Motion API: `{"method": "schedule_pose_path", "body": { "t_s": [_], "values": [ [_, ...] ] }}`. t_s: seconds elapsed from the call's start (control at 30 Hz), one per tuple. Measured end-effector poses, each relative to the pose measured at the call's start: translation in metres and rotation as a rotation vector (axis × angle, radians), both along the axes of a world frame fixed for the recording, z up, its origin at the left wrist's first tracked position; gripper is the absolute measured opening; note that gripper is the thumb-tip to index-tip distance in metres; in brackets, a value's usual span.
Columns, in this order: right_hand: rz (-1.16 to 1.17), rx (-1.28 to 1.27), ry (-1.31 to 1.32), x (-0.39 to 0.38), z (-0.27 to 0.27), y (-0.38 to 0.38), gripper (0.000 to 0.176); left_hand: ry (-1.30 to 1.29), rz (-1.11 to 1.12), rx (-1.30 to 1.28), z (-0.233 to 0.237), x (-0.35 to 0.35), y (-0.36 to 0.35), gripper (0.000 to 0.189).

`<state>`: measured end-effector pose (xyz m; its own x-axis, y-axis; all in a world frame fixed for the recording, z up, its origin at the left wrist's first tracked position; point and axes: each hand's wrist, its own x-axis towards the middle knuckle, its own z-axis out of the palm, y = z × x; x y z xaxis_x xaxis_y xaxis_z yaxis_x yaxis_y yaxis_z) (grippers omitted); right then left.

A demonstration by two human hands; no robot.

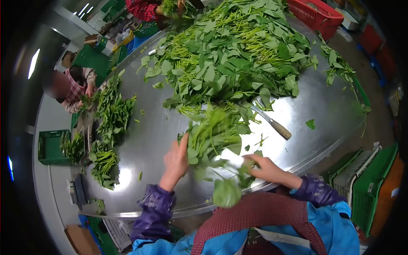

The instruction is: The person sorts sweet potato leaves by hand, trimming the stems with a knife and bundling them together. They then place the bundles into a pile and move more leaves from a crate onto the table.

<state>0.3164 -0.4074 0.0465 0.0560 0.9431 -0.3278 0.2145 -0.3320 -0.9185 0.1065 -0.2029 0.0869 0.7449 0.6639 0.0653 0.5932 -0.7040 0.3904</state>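
My left hand is closed around a bunch of leafy greens, blurred by motion, held over the metal table. Close to the table's front edge, my right hand pinches a few loose leafy stems. A large leaf hangs below, between my hands. Beyond the bunch lies a big heap of leafy greens. A knife with a wooden handle rests on the table to the right, its blade tip near the heap.
At the left, another person handles greens beside a row of bunches; a red sleeve shows at the top. A red crate stands far right. Green crates lean at right; a green crate sits at left.
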Motion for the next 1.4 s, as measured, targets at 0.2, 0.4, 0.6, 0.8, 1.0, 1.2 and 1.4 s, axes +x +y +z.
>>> {"method": "schedule_pose_path", "body": {
  "t_s": [0.2,0.4,0.6,0.8,1.0,1.2,1.4],
  "values": [
    [0.372,0.486,0.1,-0.044,-0.091,-0.015,0.046,0.41,-0.056,0.215,0.007,-0.016,0.011,0.065],
    [0.164,-0.012,-0.275,-0.017,-0.036,0.018,0.045,0.305,0.034,0.198,0.031,-0.017,0.003,0.058],
    [-0.004,0.04,-0.273,0.012,-0.018,0.027,0.037,0.148,0.112,0.101,0.035,-0.018,-0.006,0.055],
    [-0.157,0.161,-0.064,0.017,-0.016,0.035,0.033,0.262,0.069,0.143,0.037,-0.016,-0.005,0.054],
    [-0.227,0.217,-0.066,0.021,0.017,0.044,0.03,0.21,0.075,0.234,0.028,-0.024,-0.008,0.048],
    [-0.21,0.358,-0.072,0.014,0.041,0.05,0.03,0.25,0.061,0.32,0.021,-0.024,-0.005,0.053],
    [-0.298,0.516,-0.316,0.009,0.062,0.059,0.028,0.175,0.14,0.273,0.028,-0.023,-0.028,0.06]
  ]
}}
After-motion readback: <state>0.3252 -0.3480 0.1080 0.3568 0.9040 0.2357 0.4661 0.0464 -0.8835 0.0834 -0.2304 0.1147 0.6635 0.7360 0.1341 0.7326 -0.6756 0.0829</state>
